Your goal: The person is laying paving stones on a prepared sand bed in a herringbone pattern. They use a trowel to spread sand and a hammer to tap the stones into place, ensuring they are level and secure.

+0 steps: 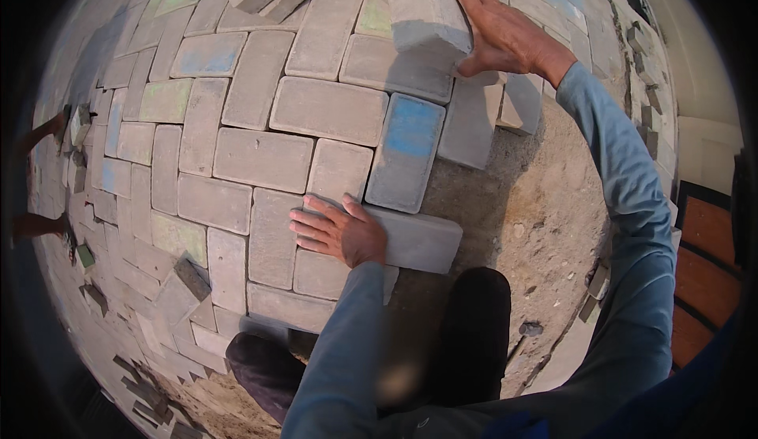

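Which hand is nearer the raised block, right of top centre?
Right. The right hand holds the block by its right side; the left hand lies well below in view, spread over pavers.

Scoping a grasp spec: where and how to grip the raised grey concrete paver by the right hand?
Probably its right side, coming from the right, thumb at the near edge, fingers at the far edge, as the right hand does. The grey concrete paver stands proud of the laid pavers, so its sides look exposed; flat, straight faces suit an opposed grip.
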### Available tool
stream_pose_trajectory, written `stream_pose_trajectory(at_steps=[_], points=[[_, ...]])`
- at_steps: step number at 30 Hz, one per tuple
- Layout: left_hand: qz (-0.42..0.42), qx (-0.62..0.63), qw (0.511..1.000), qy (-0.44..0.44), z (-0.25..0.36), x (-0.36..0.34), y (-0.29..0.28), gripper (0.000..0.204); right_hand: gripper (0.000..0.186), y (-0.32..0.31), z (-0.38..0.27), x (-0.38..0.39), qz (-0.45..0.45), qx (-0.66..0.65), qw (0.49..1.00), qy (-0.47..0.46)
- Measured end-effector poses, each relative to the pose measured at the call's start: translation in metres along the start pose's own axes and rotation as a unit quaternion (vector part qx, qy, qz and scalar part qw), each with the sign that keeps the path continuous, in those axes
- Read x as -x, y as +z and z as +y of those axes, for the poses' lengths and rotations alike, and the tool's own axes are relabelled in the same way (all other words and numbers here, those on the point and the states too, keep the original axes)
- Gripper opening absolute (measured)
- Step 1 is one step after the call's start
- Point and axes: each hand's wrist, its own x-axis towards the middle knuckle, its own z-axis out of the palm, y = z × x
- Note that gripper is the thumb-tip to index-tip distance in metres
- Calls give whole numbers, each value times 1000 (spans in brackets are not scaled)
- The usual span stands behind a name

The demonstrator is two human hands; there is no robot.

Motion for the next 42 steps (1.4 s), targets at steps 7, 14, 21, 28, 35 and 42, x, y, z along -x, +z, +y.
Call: stream_pose_trajectory(at_steps=[7, 14, 21, 28, 35, 42], points=[[-24, 8, 1000, 2, -1, 1, -2, 75, 123, 68, -15, 176, -62, -46, 997, -20], [-7, -5, 1000, 18, -1, 3, 3, 75, 116, 153, -19, 206, -44, 62, 997, -30], [28, -46, 998, 19, 1, 5, 10, 74, 97, 192, -17, 211, 22, 27, 996, -77], [19, -17, 1000, 15, -3, 1, 10, 74, 57, 225, 20, 225, 220, -421, 844, 248], [-4, -17, 1000, 13, -2, 1, 7, 74, 25, 281, 4, 228, 280, -520, 761, 269], [2, -39, 999, 10, 1, 7, 8, 72, 26, 285, 12, 226, 327, -509, 758, 245]])
